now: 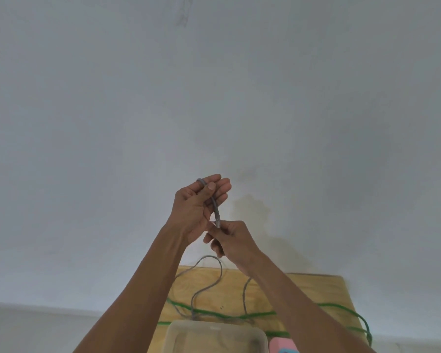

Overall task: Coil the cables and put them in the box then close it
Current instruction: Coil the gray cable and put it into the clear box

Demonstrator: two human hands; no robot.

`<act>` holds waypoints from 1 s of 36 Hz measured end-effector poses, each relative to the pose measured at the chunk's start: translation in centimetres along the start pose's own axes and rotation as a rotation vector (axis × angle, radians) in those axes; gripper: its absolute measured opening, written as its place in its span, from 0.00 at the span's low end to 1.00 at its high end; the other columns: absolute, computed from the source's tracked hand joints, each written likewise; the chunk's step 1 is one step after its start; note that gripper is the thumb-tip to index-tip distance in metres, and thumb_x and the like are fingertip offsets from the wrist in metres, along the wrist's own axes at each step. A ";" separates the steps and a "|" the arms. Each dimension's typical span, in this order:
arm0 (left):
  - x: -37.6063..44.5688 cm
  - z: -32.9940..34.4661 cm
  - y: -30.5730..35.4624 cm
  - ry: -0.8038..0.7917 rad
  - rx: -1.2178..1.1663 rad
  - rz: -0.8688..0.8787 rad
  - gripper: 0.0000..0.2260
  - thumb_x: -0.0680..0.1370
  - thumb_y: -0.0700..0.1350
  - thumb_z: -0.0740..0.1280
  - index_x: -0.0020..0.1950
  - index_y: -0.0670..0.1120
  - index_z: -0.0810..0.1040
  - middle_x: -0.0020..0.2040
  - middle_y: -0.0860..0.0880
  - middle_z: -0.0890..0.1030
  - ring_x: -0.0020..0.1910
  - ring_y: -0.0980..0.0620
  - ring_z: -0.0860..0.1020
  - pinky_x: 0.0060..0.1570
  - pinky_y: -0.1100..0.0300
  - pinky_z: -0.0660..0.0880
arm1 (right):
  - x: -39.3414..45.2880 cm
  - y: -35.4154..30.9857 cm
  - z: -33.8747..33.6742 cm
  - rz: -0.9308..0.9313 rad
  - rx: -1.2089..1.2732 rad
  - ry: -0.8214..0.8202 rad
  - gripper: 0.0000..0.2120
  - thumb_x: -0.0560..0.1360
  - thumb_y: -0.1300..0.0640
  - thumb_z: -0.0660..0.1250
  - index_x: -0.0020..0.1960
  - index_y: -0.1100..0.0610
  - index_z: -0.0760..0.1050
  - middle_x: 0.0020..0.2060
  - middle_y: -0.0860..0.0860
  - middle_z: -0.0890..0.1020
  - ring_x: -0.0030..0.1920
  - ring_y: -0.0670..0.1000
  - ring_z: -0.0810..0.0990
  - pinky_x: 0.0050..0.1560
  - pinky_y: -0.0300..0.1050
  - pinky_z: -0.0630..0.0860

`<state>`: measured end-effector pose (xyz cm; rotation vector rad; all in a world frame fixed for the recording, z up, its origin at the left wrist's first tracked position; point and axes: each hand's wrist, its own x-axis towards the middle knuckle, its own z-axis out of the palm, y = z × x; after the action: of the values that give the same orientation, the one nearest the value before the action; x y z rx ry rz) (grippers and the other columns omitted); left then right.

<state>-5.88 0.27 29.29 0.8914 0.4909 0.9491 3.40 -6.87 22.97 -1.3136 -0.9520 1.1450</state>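
Both hands are raised in front of the wall, well above the worktop. The left hand (197, 203) has the grey cable (215, 208) looped over its forefinger and pinned under the thumb, its other fingers only loosely curled; the right hand (228, 242) pinches the cable's plug end between thumb and fingertips just below the left. From the hands the grey cable hangs in long slack loops onto the wooden worktop (313, 291), where it crosses the green cable (239, 315) near the far rim of the clear plastic box (214, 335). That crossing is the likely trouble: as more grey length is drawn up into the coil, it may snag the green cable and drag it along, or tangle with it. The first loop is also held lightly, so it could slip off the forefinger and let the coil spring open, since a stiff cable of this kind tends to unwind itself. The trailing part could catch on the box rim and shift the box. A pink object (283, 345) sits just right of the box; what it is I cannot tell.
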 end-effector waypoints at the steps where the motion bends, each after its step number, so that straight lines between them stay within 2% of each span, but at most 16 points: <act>1: 0.2 0.0 0.0 0.005 0.004 0.009 0.10 0.82 0.33 0.61 0.58 0.36 0.79 0.52 0.40 0.86 0.51 0.47 0.85 0.54 0.57 0.82 | -0.1 0.1 0.1 0.009 -0.019 0.017 0.12 0.79 0.53 0.68 0.42 0.59 0.83 0.34 0.52 0.84 0.27 0.48 0.72 0.28 0.40 0.69; 4: 0.8 -0.4 0.0 0.006 0.052 0.042 0.09 0.82 0.33 0.60 0.58 0.36 0.79 0.51 0.41 0.86 0.49 0.47 0.86 0.54 0.57 0.82 | -0.3 0.4 0.4 0.036 -0.048 0.074 0.14 0.77 0.50 0.70 0.44 0.61 0.84 0.34 0.51 0.85 0.26 0.48 0.72 0.28 0.39 0.70; 8: 1.1 -1.5 -0.1 -0.022 0.242 0.084 0.09 0.82 0.32 0.61 0.57 0.36 0.80 0.50 0.41 0.86 0.49 0.45 0.85 0.53 0.57 0.81 | -0.3 0.2 0.3 -0.040 -0.194 0.151 0.14 0.77 0.50 0.71 0.41 0.60 0.85 0.31 0.50 0.85 0.25 0.46 0.73 0.32 0.38 0.71; 11: 0.9 -2.4 0.0 -0.052 0.389 0.101 0.08 0.81 0.32 0.62 0.56 0.36 0.80 0.49 0.41 0.86 0.48 0.45 0.86 0.52 0.57 0.81 | -0.6 -1.1 -0.7 -0.130 -0.462 0.101 0.08 0.77 0.55 0.69 0.44 0.57 0.85 0.34 0.49 0.85 0.26 0.39 0.75 0.31 0.32 0.72; 14: 0.7 -3.0 0.0 -0.103 0.612 0.122 0.08 0.82 0.33 0.62 0.57 0.35 0.80 0.49 0.38 0.86 0.47 0.43 0.85 0.52 0.54 0.81 | -0.5 -3.2 -2.1 -0.223 -0.831 0.020 0.07 0.75 0.54 0.67 0.50 0.50 0.84 0.41 0.45 0.86 0.34 0.42 0.77 0.42 0.40 0.79; 16: 0.5 -3.1 -0.1 -0.137 0.747 0.114 0.08 0.83 0.34 0.62 0.56 0.34 0.80 0.48 0.38 0.86 0.46 0.43 0.85 0.52 0.53 0.81 | -0.2 -5.1 -3.1 -0.275 -0.955 0.003 0.07 0.74 0.53 0.67 0.49 0.47 0.83 0.43 0.44 0.86 0.35 0.42 0.77 0.45 0.44 0.80; 18: 0.3 -3.0 -0.4 -0.181 0.853 0.120 0.08 0.83 0.34 0.61 0.53 0.33 0.79 0.44 0.43 0.86 0.41 0.46 0.84 0.45 0.56 0.80 | 0.1 -7.1 -3.7 -0.324 -0.945 -0.052 0.06 0.72 0.55 0.68 0.46 0.47 0.83 0.41 0.43 0.86 0.35 0.41 0.78 0.43 0.44 0.80; 20: -0.1 -2.6 -0.5 -0.204 0.909 0.123 0.10 0.84 0.37 0.60 0.48 0.35 0.79 0.38 0.46 0.83 0.35 0.50 0.79 0.39 0.58 0.76 | 0.3 -8.9 -4.3 -0.345 -0.928 -0.111 0.07 0.73 0.59 0.69 0.45 0.48 0.83 0.36 0.41 0.84 0.33 0.41 0.78 0.38 0.35 0.76; 21: -0.4 -2.5 -0.5 -0.208 0.908 0.112 0.13 0.85 0.41 0.59 0.45 0.38 0.78 0.36 0.45 0.82 0.34 0.50 0.77 0.38 0.59 0.73 | 0.4 -9.7 -4.6 -0.359 -0.922 -0.132 0.07 0.73 0.60 0.70 0.45 0.49 0.84 0.35 0.40 0.83 0.32 0.40 0.78 0.36 0.30 0.72; 23: -1.0 -2.1 -0.3 -0.226 0.875 0.067 0.19 0.86 0.49 0.55 0.43 0.43 0.78 0.35 0.42 0.80 0.33 0.50 0.74 0.36 0.61 0.70 | 0.6 -10.9 -5.1 -0.384 -0.896 -0.168 0.05 0.73 0.60 0.73 0.46 0.51 0.84 0.35 0.40 0.83 0.33 0.38 0.78 0.37 0.28 0.70; 25: -1.5 -1.7 -0.2 -0.250 0.829 -0.004 0.26 0.86 0.57 0.50 0.46 0.43 0.80 0.34 0.43 0.79 0.33 0.49 0.72 0.35 0.57 0.66 | 0.9 -11.8 -5.4 -0.406 -0.839 -0.192 0.03 0.71 0.60 0.76 0.44 0.54 0.85 0.34 0.44 0.84 0.33 0.39 0.79 0.38 0.32 0.72; 27: -1.8 -1.1 -0.3 -0.268 0.751 -0.057 0.30 0.84 0.60 0.47 0.50 0.39 0.81 0.34 0.43 0.77 0.35 0.46 0.70 0.35 0.54 0.64 | 1.3 -12.4 -5.5 -0.429 -0.756 -0.180 0.04 0.69 0.60 0.78 0.42 0.56 0.85 0.35 0.48 0.85 0.36 0.45 0.81 0.39 0.41 0.77; 32: -2.7 0.8 -0.2 -0.303 0.429 -0.105 0.27 0.85 0.57 0.48 0.46 0.42 0.81 0.35 0.42 0.74 0.32 0.49 0.69 0.38 0.54 0.65 | 2.0 -13.3 -6.4 -0.482 -0.503 -0.149 0.10 0.64 0.64 0.81 0.42 0.63 0.83 0.36 0.54 0.85 0.37 0.46 0.82 0.42 0.36 0.77; 36: -3.0 1.6 0.5 -0.344 0.255 -0.103 0.20 0.85 0.50 0.53 0.47 0.41 0.79 0.36 0.44 0.74 0.32 0.50 0.69 0.41 0.56 0.69 | 2.4 -12.5 -6.5 -0.413 -0.291 -0.113 0.07 0.69 0.65 0.77 0.45 0.66 0.83 0.36 0.52 0.85 0.38 0.47 0.82 0.39 0.37 0.75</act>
<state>-6.59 -2.84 30.57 1.2213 0.3613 0.6286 11.29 -4.91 34.75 -1.2094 -1.4387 0.7862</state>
